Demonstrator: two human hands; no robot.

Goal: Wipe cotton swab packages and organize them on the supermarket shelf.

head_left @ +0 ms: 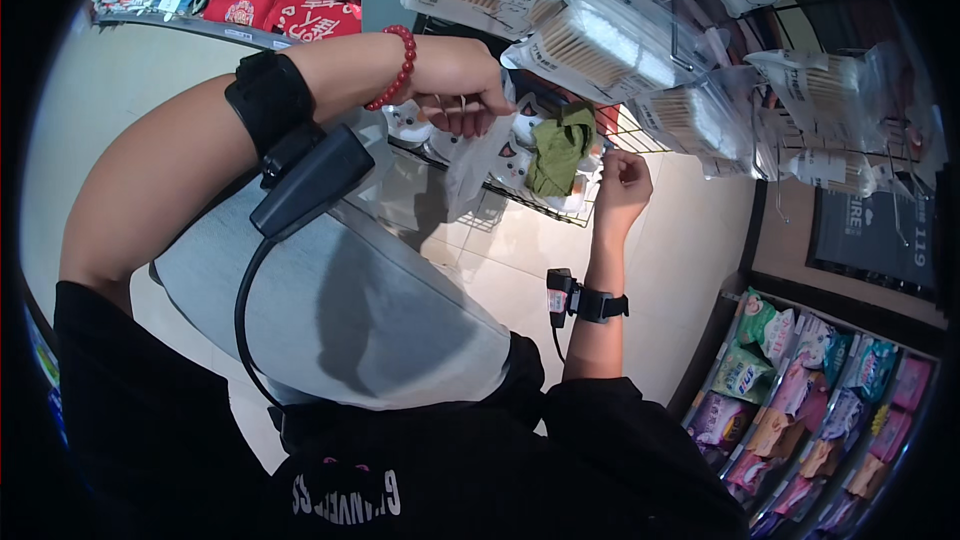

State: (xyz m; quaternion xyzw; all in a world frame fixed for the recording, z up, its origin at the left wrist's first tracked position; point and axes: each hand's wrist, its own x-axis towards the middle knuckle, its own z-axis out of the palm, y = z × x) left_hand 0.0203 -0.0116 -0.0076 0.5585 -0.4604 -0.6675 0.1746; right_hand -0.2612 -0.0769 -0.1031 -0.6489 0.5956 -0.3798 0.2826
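Observation:
My left hand [461, 94], with a red bead bracelet at the wrist, reaches over a black wire basket [536, 211]. Its curled fingers grip a translucent plastic bag [480, 165] that hangs down over the basket's near side. Inside the basket lie several white packs with cat faces [513, 163]. A crumpled green cloth [559, 154] rests on top of them. At the basket's right end is my right hand [628, 180], fingers bent inward beside the packs. Its fingertips are partly hidden, so I cannot tell whether they pinch anything.
Packs of cotton swabs [600, 45] hang from metal hooks [780, 202] just above and right of the basket. Shelves of bagged goods [750, 375] stand at lower right. Red packages [255, 0] fill a shelf at upper left. Below is a tiled floor [667, 225].

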